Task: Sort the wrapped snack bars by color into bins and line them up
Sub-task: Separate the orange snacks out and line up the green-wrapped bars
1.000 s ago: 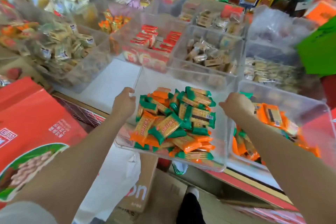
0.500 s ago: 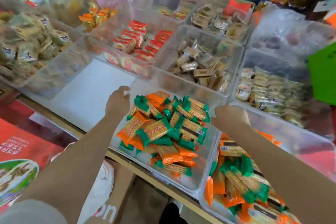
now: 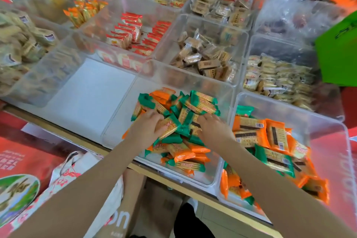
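Crowded shelf bins surround me; left hand (image 3: 147, 128) pinches a green-ended bar (image 3: 167, 128), right hand (image 3: 213, 126) at three o'clock lies fingers-flat on the pile (image 3: 181, 152), so I'd lift one colour cleanly.

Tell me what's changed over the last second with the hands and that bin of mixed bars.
Both hands let go of the clear bin, now set down on the shelf, and moved into its pile of green and orange bars. The left hand touches a green-ended bar; the right hand rests on the pile. The right-hand bin stayed beside it, still mixed.
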